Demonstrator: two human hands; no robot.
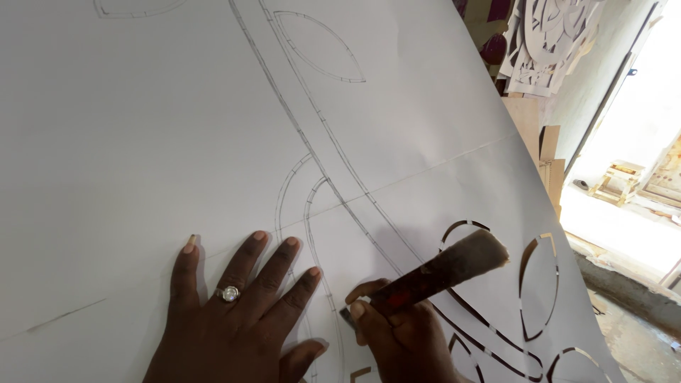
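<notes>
A large white paper sheet with pencilled curved bands and leaf shapes fills the view. My left hand, with a ring on one finger, lies flat on the sheet, fingers spread. My right hand grips a cutting tool with a worn wooden handle, its tip pressed to the paper on a drawn line just right of my left fingers. Cut-out slots show in the sheet at the lower right, beside and below my right hand.
The sheet's right edge runs diagonally down to the lower right. Beyond it stand wooden boards, white cut-out panels leaning on a wall, and a bright doorway with a small wooden stool on the floor.
</notes>
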